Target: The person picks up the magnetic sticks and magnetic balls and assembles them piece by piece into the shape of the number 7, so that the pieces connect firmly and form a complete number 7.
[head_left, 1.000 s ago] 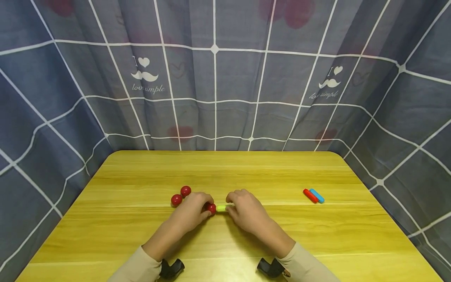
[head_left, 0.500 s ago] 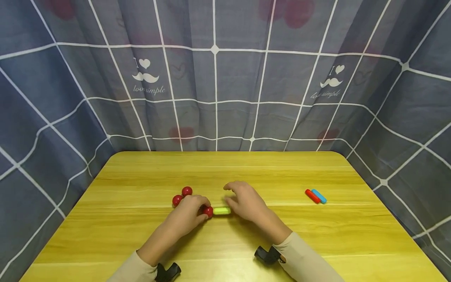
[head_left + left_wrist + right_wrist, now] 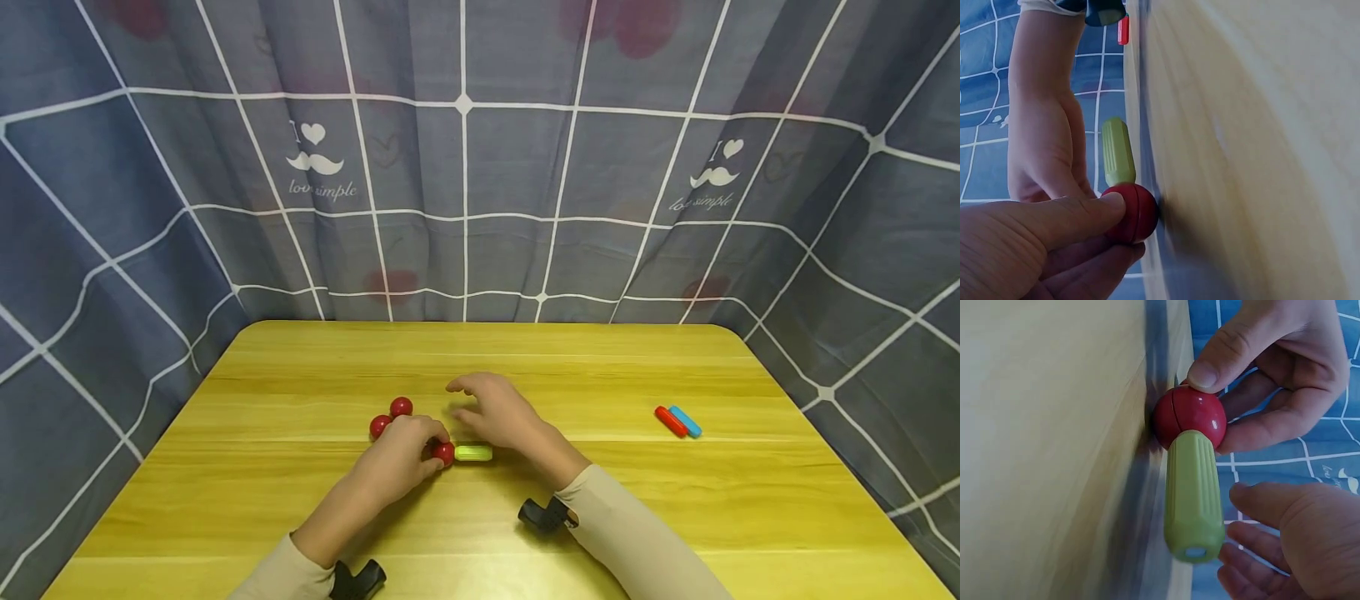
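My left hand (image 3: 397, 457) pinches a glossy red ball (image 3: 1194, 415) between thumb and fingers, low over the table. A ribbed yellow-green rod (image 3: 1194, 494) is joined end-on to this ball and points to the right in the head view; a small silvery disc shows in its free end. My right hand (image 3: 497, 410) hovers behind the rod, fingers loosely bent with nothing between them. Another two red balls (image 3: 401, 406) lie close together just beyond the left hand, the nearer one (image 3: 379, 427) partly covered by it.
On the right of the wooden table (image 3: 600, 500) a red rod (image 3: 671, 422) and a blue rod (image 3: 686, 422) lie side by side. A blue-grey checked curtain (image 3: 495, 183) hangs behind the table and along its sides. Each wrist wears a black camera mount (image 3: 543, 515).
The right hand has let go of the yellow-green rod and moved left and farther back, toward the loose balls. The left hand still holds its ball, shifted slightly left and nearer.
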`<state>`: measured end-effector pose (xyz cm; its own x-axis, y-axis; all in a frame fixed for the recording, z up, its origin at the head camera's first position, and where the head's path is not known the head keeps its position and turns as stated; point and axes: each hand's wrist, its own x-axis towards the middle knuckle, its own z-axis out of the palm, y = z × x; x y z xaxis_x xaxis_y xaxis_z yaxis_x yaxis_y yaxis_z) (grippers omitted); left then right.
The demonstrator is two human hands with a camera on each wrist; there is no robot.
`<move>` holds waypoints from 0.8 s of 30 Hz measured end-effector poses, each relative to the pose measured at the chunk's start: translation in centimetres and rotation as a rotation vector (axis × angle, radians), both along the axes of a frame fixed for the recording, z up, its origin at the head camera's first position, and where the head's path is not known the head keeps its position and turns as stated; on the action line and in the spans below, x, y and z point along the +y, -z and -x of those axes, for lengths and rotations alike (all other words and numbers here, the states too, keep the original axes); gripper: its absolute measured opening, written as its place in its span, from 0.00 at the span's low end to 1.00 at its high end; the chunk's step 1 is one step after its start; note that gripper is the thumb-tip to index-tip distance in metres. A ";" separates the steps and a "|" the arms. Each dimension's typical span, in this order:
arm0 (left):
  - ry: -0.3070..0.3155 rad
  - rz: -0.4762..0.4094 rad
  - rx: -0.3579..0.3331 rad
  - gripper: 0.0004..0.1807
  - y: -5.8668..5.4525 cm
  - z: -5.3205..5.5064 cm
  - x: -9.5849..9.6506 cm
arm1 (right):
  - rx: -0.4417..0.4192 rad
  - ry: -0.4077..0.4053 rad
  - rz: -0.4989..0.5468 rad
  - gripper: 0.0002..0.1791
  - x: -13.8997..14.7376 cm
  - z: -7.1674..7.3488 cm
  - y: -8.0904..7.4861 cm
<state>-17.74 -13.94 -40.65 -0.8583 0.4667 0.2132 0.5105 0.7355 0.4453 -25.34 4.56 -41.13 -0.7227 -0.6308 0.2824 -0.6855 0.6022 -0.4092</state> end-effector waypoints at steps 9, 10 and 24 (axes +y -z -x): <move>0.021 0.000 0.011 0.09 -0.1 0.2 -0.4 | -0.022 -0.096 0.001 0.19 -2.7 1.3 0.4; 0.017 0.000 0.012 0.09 -0.2 0.2 -0.5 | -0.029 -0.104 0.001 0.19 -2.9 1.4 0.4; 0.017 0.002 0.012 0.09 -0.3 0.3 -0.7 | -0.130 -0.244 -0.025 0.25 -4.8 2.2 1.3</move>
<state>-18.04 -14.68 -40.34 -0.8477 0.4816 0.2225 0.5283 0.7278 0.4373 -27.57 -0.29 -42.44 -0.5777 -0.7963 0.1792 -0.7541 0.4366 -0.4906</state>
